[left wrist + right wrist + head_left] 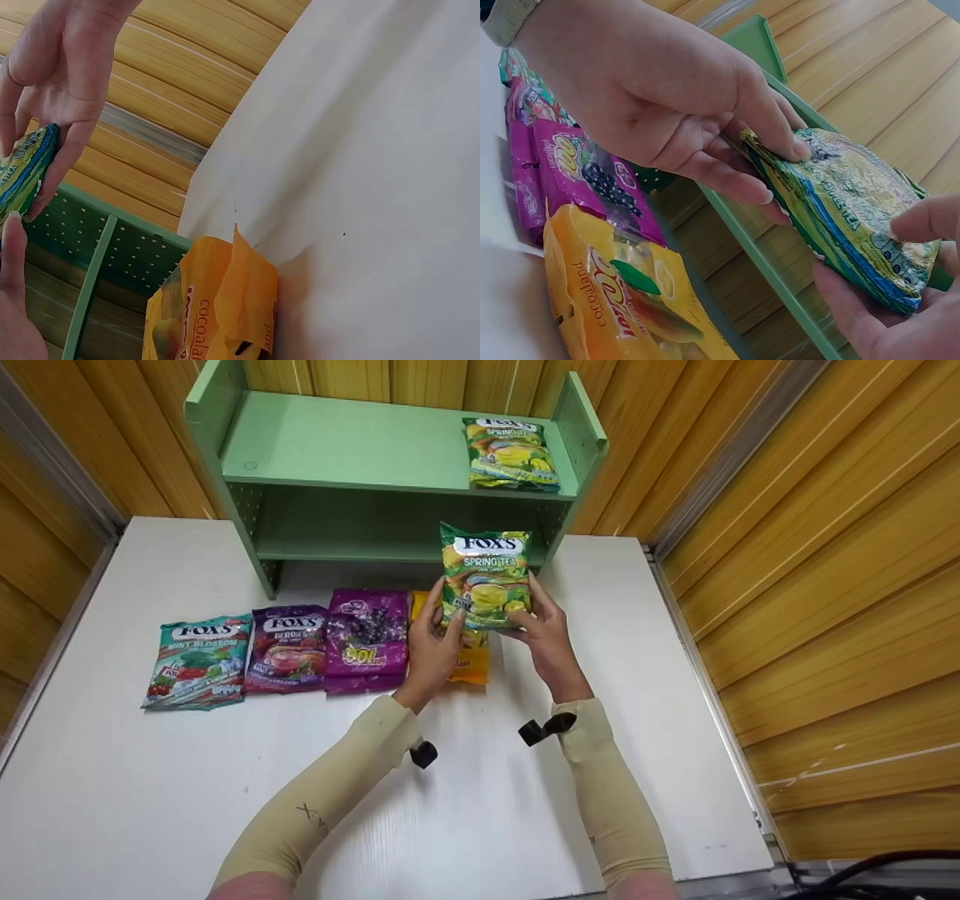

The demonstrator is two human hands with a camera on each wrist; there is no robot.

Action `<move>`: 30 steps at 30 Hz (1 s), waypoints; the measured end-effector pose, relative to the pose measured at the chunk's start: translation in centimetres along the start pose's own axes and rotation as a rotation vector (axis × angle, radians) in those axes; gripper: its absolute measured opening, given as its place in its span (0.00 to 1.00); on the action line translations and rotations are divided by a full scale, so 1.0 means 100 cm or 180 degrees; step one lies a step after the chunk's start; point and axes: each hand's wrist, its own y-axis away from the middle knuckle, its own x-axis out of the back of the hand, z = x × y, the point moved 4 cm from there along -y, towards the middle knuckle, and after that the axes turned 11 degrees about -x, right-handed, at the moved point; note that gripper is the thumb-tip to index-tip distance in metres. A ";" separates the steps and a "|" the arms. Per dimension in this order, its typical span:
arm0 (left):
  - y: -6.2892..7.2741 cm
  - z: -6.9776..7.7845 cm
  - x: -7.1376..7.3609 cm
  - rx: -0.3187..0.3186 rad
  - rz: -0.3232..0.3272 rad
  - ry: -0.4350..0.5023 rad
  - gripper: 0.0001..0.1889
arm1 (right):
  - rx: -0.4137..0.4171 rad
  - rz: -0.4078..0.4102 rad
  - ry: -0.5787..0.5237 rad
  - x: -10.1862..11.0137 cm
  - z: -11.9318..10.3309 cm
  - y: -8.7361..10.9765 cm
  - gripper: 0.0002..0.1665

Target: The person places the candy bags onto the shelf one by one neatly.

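Farthest to the left of the left hand lies a teal, shiny plastic candy bag [196, 664] marked "FOX'S" and "MINT BLOSSOM". Next, nearer that hand, is a dark purple plastic bag [286, 651] reading "FOX'S" and "BERRIES". Beyond both hands stands a pale green two-level shelf [337, 442] with perforated sides. Just left of the left hand lies a bright magenta plastic bag [367, 622] with dark grapes and a yellow "100". The left hand [435, 656] pinches the lower left side of a green and yellow plastic bag [487, 566], printed "FOX'S" and "SPRING TEA"; this bag is raised between the two hands, in front of the shelf. Below and partly hidden by the left hand is a yellow-orange plastic bag [630, 292] lettered "cocoaland". Past the held bag, on the shelf's top level, lies a matching green and yellow bag [514, 457]; "FOX'S" is legible, the line beneath blurred. The right hand [546, 634] grips the held bag's lower right side, thumb in front.
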 end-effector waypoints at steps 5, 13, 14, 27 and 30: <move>-0.005 -0.013 0.009 0.0008 0.0062 0.0018 0.32 | 0.0044 -0.0048 0.0181 -0.008 -0.006 -0.001 0.43; -0.010 -0.011 0.017 -0.0284 0.0156 0.0013 0.31 | 0.0229 -0.0064 0.0150 -0.018 -0.015 -0.002 0.41; -0.010 -0.010 0.017 -0.0284 0.0170 0.0051 0.31 | 0.0257 -0.0075 0.0135 -0.019 -0.016 -0.002 0.41; -0.014 0.030 0.023 -0.0316 0.0278 0.0031 0.32 | 0.0622 -0.0214 -0.0214 -0.032 -0.026 -0.003 0.36; -0.017 0.031 0.026 -0.0432 0.0339 0.0065 0.31 | 0.0661 -0.0117 -0.0282 -0.037 -0.027 -0.005 0.33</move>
